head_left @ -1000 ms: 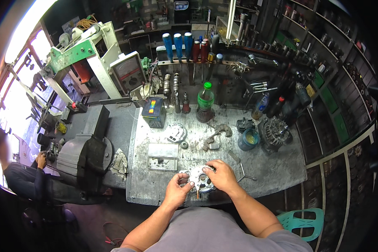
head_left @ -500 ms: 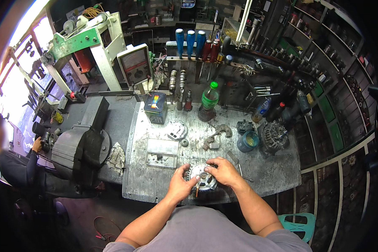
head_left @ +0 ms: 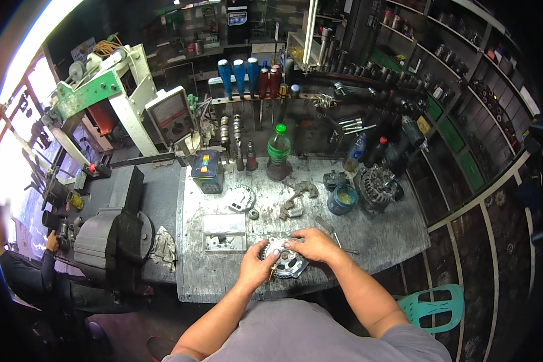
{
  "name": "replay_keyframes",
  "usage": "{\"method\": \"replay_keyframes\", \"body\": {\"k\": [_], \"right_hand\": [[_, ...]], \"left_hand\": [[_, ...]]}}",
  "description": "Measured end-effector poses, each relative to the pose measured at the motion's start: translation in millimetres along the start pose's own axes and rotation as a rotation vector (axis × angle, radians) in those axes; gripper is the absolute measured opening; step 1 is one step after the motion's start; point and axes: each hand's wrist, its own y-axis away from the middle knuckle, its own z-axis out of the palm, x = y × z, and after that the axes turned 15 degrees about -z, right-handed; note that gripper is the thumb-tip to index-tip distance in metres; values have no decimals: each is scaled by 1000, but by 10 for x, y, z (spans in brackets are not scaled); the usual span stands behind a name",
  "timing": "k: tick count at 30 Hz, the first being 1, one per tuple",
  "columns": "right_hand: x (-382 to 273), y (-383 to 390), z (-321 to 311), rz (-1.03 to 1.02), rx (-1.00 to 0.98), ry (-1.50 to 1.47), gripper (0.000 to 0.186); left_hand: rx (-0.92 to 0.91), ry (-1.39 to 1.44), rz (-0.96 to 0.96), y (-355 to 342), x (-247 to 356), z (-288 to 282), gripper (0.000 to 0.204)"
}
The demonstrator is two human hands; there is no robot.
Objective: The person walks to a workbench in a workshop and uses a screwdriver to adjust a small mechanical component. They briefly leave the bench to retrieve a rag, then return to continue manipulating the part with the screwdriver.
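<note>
On the worn metal bench (head_left: 374, 241), a round silver slotted metal housing (head_left: 291, 263) is held between both hands near the front edge. My left hand (head_left: 258, 264) grips its left side with thumb on the face; my right hand (head_left: 311, 246) is closed on its upper right, thumb over the top. A short copper-coloured piece (head_left: 271, 274) points down from its lower left. Close by are a clear plastic box of small parts (head_left: 217, 241), a small ring (head_left: 253, 214), a second silver cover (head_left: 240, 198), corroded loose parts (head_left: 297, 199) and a T-handle wrench (head_left: 342, 247).
A black box (head_left: 207, 181), green-capped bottle (head_left: 279, 154), blue jar (head_left: 342, 202) and alternator (head_left: 374, 190) stand behind. A large vise (head_left: 108, 235) and rag (head_left: 163, 248) are left. Another person (head_left: 27, 277) works at far left; a teal chair (head_left: 440, 304) stands lower right.
Both hands have stayed on the housing, their fingers shifting slightly around it as the lower piece tilts. The camera view has swung a little. The other person's hand has moved slightly.
</note>
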Motion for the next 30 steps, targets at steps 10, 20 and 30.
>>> {"method": "replay_keyframes", "body": {"k": [10, 20, 30], "right_hand": [[-17, -68, 7, 62, -116, 90, 71], [715, 494, -72, 19, 214, -434, 45], [829, 901, 240, -196, 161, -209, 37]], "left_hand": [[59, 41, 26, -162, -202, 105, 59], [183, -293, 198, 70, 200, -38, 59], [118, -421, 48, 99, 482, -24, 46]]}}
